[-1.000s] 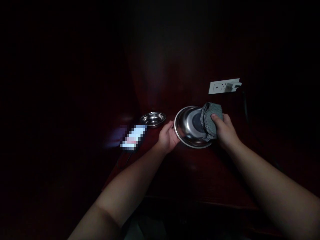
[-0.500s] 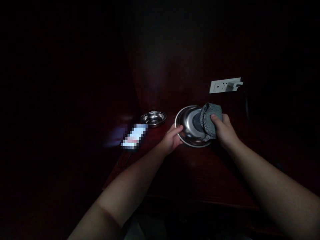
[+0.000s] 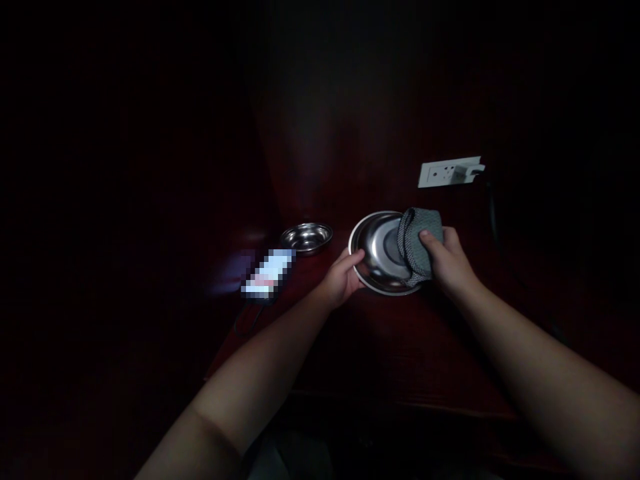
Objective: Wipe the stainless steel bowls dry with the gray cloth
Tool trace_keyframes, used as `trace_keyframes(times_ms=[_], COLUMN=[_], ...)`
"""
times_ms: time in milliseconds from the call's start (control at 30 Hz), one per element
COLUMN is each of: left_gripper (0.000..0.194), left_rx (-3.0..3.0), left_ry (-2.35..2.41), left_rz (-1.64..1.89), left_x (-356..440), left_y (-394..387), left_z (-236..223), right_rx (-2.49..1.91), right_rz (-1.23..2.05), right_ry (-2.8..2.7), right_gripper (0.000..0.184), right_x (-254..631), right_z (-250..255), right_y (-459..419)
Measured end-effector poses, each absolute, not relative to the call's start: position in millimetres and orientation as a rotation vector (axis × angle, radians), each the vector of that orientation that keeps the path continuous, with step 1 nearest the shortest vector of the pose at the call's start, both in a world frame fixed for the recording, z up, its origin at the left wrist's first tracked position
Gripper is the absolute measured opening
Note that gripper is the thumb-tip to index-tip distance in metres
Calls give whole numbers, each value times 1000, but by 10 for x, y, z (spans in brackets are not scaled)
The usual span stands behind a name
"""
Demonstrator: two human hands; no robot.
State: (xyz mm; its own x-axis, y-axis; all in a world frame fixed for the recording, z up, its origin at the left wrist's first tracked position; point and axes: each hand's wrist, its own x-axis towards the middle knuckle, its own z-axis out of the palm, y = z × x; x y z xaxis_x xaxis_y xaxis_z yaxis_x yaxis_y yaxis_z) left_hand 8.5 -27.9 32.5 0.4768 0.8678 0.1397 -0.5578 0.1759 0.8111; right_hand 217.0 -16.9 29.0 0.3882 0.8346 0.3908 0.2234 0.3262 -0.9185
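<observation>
A shiny metal bowl (image 3: 375, 250) is held tilted above the dark red table, its inside turned toward me. My left hand (image 3: 344, 279) grips its left rim, thumb over the edge and fingers underneath. In my right hand (image 3: 450, 261) is a folded grey cloth (image 3: 424, 243), pinched under the thumb. The cloth lies over the bowl's right side and covers that part of the rim. Most of the right fingers are hidden behind the cloth.
A second metal bowl (image 3: 307, 238) stands on the table (image 3: 390, 353), behind a lit phone (image 3: 269, 275) with a cable. On the back wall is a white socket panel (image 3: 450, 172) with a plug and hanging cord. The surroundings are very dark.
The cloth and my right hand have shifted very slightly left and down at the bowl's right side. My left hand keeps its hold on the rim.
</observation>
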Motion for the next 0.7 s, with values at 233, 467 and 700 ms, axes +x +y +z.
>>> trace_keyframes(times_ms=[233,467,700], left_gripper=[35,36,36], left_rx=[935,926,929], left_ry=[393,403,398], left_rz=[1056,1060,1053], left_x=[85,90,91], left_y=[-283,-293,-279], left_z=[328,327,310], right_rx=[-1177,-1188,-1210], right_rz=[462,543,544], right_ry=[-1209,-1171,-1166], right_gripper=[40,42,39], right_x=[2184,2165,2164], right_z=[266,312,332], right_y=[-166,-186,-195])
